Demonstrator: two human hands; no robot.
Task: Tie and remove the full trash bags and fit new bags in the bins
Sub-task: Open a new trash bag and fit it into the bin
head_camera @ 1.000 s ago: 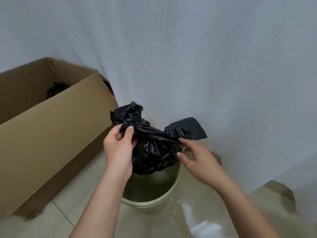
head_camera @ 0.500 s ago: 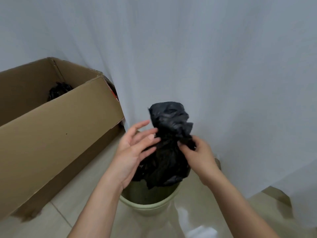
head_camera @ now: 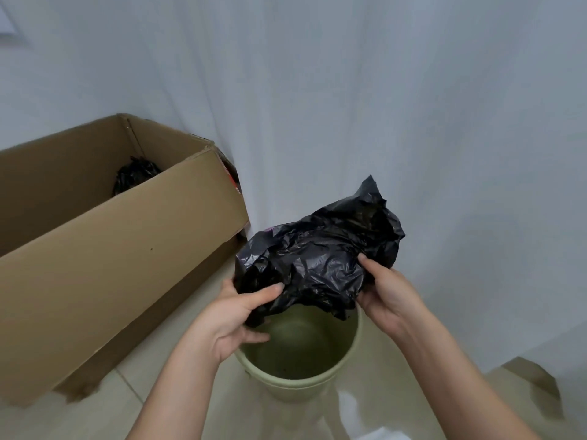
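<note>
Above the green bin, black trash bag pinched by left hand and right hand; cardboard box just left.

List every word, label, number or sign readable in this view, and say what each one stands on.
No text can be read.
Cardboard box: its outer face is plain; a red patch at its far corner may be print, but it is too small and blurred to read.
Black trash bag, green bin and white curtain: no markings visible.
</note>
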